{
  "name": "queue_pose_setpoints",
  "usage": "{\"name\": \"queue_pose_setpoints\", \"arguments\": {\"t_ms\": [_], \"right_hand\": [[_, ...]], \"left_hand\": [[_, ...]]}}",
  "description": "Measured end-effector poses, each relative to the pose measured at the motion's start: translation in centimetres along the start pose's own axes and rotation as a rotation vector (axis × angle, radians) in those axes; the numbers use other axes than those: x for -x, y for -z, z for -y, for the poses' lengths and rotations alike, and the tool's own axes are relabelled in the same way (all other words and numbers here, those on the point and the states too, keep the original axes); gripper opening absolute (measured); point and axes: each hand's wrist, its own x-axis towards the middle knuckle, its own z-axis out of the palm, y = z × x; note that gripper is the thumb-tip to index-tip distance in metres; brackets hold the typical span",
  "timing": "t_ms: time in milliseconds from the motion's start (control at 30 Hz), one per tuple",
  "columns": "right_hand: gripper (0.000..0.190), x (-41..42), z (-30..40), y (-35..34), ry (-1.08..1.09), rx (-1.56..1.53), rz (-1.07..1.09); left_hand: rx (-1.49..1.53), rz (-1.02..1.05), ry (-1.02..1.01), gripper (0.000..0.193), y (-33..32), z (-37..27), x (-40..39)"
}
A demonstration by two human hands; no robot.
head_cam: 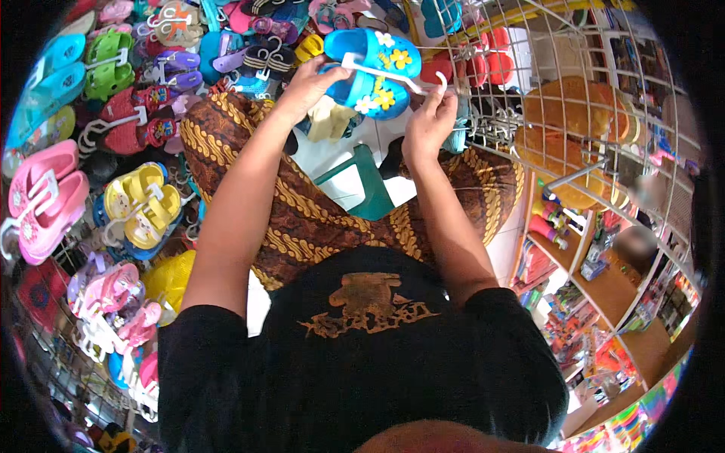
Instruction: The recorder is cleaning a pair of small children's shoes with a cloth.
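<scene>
A pair of blue child's clogs with yellow and white flowers lies side by side ahead of me. My left hand grips them at their left end, by the thumb and fingers. Between and across the clogs runs a white plastic shoe hanger. Its hooked end is pinched in the fingers of my right hand. Below the clogs, between my knees in patterned brown cloth, shows part of a green plastic stool on white floor tiles.
Many children's sandals and clogs on white hangers crowd the left, among them a pink pair, a yellow pair and a green pair. A wire grid rack stands close on the right, with red clogs and several hangers. Wooden shelves are beyond.
</scene>
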Motion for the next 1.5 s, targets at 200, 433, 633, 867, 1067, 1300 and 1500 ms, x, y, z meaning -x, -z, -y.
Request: {"name": "queue_pose_setpoints", "arguments": {"t_ms": [200,433,633,867,1067,1300,1500], "right_hand": [[0.024,2.9,0.1,2.9,0.054,0.474,0.196],[0.020,3.7,0.5,6.2,-0.092,0.650,0.257],[0.022,3.6,-0.5,7.1,-0.085,0.703,0.246],[0.024,1.9,-0.8,9.4,-0.103,0.758,0.255],[0.025,2.3,-1.5,9.9,-0.140,0.728,0.279],[0.021,4.1,0.4,8.9,-0.097,0.753,0.510],[0.021,3.6,1.4,7.3,0.001,0.328,0.782]], "left_hand": [[-0.406,0.009,-0.152,0.053,3.0,3.5,-2.7],[-0.637,0.271,-0.056,0.042,-0.6,4.2,-2.0],[-0.709,0.540,0.034,0.041,-3.9,6.2,-0.9],[-0.788,0.612,0.041,0.042,-5.7,5.1,-0.8],[-0.761,0.643,0.035,0.043,-6.6,6.2,-1.7],[-0.891,0.602,0.016,0.048,-4.2,5.8,-2.0],[-0.685,0.879,0.035,0.061,-4.2,-0.6,1.0]]}}
